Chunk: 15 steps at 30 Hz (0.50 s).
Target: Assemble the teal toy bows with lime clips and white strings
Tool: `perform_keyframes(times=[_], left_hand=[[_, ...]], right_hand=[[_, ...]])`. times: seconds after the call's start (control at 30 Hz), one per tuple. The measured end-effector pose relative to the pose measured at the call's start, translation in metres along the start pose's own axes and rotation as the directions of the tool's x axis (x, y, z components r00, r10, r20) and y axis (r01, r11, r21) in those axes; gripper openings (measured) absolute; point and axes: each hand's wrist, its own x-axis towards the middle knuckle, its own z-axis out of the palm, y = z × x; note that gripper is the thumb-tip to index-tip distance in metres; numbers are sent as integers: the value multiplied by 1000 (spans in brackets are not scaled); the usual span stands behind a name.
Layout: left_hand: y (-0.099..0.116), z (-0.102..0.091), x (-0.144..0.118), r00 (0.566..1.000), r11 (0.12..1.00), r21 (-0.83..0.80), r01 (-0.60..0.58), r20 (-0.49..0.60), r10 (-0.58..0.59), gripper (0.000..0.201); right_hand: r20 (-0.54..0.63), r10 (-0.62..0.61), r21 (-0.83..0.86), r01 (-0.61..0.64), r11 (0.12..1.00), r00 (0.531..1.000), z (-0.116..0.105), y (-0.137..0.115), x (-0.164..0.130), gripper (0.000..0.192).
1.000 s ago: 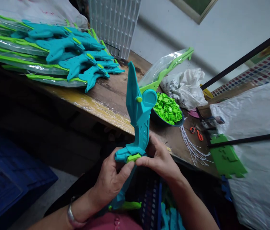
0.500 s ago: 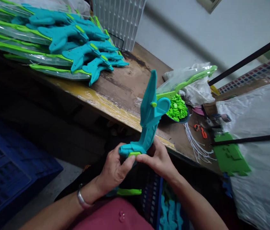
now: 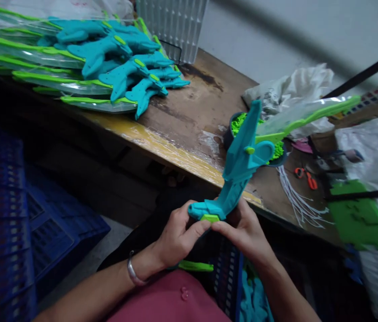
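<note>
Both my hands grip a teal plastic toy body [image 3: 235, 165] with a lime-green edged, clear wing [image 3: 304, 123] sticking out to the right. My left hand [image 3: 178, 235] is closed round its lower left end. My right hand [image 3: 247, 230] holds the lower right side, with fingers partly hidden behind the toy. Both thumbs press at a lime-green piece [image 3: 210, 218] on the near end. Behind the toy, a dark bowl [image 3: 228, 138] holds many small lime-green parts [image 3: 239, 123].
Similar winged toys [image 3: 108, 49] are piled at the table's [image 3: 189, 107] left. Orange-handled scissors [image 3: 306, 178], white cords [image 3: 294, 201] and a green foam mat [image 3: 365, 217] are at right. Blue crates [image 3: 64, 228] stand lower left; a basket [image 3: 225, 273] with teal parts is below my right arm.
The view has shifted, so my hands and the toy appear farther right. The wing now points more to the right, and more of the bowl shows. Both hands keep their hold.
</note>
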Motion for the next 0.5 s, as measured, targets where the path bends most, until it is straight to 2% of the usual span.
perform_keyframes(times=[0.17, 0.27, 0.37, 0.5], left_hand=[[-9, -1, -9, 993, 990, 129, -53, -99, 67, 15], [-12, 0, -10, 993, 989, 142, -41, -102, 56, 19], [-9, -3, -7, 996, 999, 39, 21, -91, -17, 28], [-3, -11, 2, 974, 965, -147, 217, -30, -223, 41]], right_hand=[[22, -48, -61, 49, 997, 999, 11, 9, -1, 59], [-15, -24, -44, 23, 999, 1000, 15, 15, -2, 56], [-65, -14, 23, 16, 1000, 998, 18, 13, -2, 59], [-71, -55, 91, 61, 994, 996, 20, 5, 8, 61]])
